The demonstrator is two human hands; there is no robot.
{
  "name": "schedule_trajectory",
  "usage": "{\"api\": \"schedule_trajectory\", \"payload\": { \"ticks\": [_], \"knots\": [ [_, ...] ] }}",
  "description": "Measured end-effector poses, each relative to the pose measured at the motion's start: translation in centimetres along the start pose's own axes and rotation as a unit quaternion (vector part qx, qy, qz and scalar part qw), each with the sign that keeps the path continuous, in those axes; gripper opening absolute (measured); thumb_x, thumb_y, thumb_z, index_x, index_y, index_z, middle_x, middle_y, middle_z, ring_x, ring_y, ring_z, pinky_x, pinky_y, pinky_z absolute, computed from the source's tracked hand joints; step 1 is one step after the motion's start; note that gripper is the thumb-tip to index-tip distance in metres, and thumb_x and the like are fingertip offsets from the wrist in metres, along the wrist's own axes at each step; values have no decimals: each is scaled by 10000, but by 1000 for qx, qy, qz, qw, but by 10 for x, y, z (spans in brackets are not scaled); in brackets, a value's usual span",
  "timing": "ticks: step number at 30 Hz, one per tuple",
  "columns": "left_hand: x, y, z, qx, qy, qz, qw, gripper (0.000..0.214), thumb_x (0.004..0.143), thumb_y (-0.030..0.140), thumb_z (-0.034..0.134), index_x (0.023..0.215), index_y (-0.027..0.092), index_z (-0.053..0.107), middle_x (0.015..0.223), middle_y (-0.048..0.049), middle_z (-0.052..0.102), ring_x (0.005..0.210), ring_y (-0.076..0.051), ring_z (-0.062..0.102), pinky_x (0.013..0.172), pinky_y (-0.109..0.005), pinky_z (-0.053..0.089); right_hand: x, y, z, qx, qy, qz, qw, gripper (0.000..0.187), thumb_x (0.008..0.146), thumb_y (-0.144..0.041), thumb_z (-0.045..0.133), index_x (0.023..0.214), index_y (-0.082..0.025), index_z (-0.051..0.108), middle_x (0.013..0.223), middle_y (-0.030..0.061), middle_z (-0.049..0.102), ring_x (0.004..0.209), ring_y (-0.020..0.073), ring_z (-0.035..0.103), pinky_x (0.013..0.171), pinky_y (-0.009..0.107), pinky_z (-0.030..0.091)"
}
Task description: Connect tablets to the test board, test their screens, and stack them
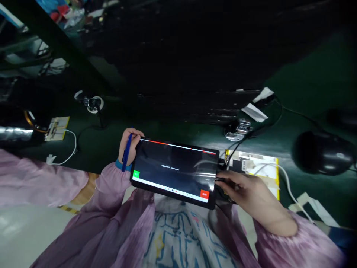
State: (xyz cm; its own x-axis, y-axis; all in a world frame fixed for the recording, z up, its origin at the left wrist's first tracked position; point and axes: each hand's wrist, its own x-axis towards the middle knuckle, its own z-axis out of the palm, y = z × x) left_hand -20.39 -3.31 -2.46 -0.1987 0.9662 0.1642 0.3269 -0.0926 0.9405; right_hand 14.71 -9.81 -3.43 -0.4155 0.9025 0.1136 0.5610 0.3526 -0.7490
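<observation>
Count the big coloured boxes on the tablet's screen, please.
2: a green box near the lower-left corner of the tablet and a red box near its lower-right corner. None seems hidden.

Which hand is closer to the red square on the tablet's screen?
The right hand: it pinches a black plug at the tablet's right edge, beside the red square. The left hand is at the tablet's far left corner, across the screen.

The tablet screen (175, 167) looks glossy, the blue pen (127, 152) plastic, the sleeves (306, 242) crinkled cloth, the clamp-like fitting (238, 129) shiny metal.
</observation>
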Motion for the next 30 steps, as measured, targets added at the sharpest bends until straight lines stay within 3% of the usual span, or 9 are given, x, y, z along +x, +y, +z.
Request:
{"api": "schedule_trajectory", "payload": {
  "ticks": [5,9,12,20,27,30],
  "knots": [
    [-5,0,-3,-61,-28,-29,997,195,868,395,583,881,217,503,903,-60,734,905,-207,673,859,-375,486,-5,-1,0,-71,23,-49,996,89,909,-264,556,928,-208,622,715,25,639,562,142,601,521,264,473],
    [-7,-2,-5,-133,-52,-109,984,232,840,426,613,891,211,544,907,-66,739,849,-220,694,772,-362,525,-3,-6,-2,-93,31,-69,993,56,908,-229,553,936,-209,596,718,16,587,534,117,559,502,248,446],
    [-7,-5,-5,-162,-40,-150,975,235,787,381,675,927,202,616,866,-48,720,785,-202,688,706,-321,531,-2,-7,-1,-112,30,-73,991,45,897,-202,544,927,-202,579,737,15,571,562,117,566,523,245,453],
    [-7,-5,-3,-199,-33,-166,965,239,775,263,674,999,183,691,849,-25,696,775,-156,649,725,-271,503,0,-3,8,-144,45,-78,986,45,851,-222,554,886,-200,572,757,4,596,595,119,584,548,239,468],
    [-6,-10,-5,-197,-31,-164,966,258,765,234,666,1015,193,715,907,-22,694,787,-140,631,728,-256,487,-1,-3,-9,-136,90,-22,986,76,840,-258,538,783,-210,551,703,4,573,568,122,548,520,247,438],
    [-4,-10,-6,-199,-35,-170,965,270,757,213,645,1016,183,716,857,-19,689,757,-143,625,708,-263,486,15,2,-24,-131,164,35,977,140,828,-326,609,762,-209,569,667,9,567,549,131,514,510,271,407]
  ]
}}
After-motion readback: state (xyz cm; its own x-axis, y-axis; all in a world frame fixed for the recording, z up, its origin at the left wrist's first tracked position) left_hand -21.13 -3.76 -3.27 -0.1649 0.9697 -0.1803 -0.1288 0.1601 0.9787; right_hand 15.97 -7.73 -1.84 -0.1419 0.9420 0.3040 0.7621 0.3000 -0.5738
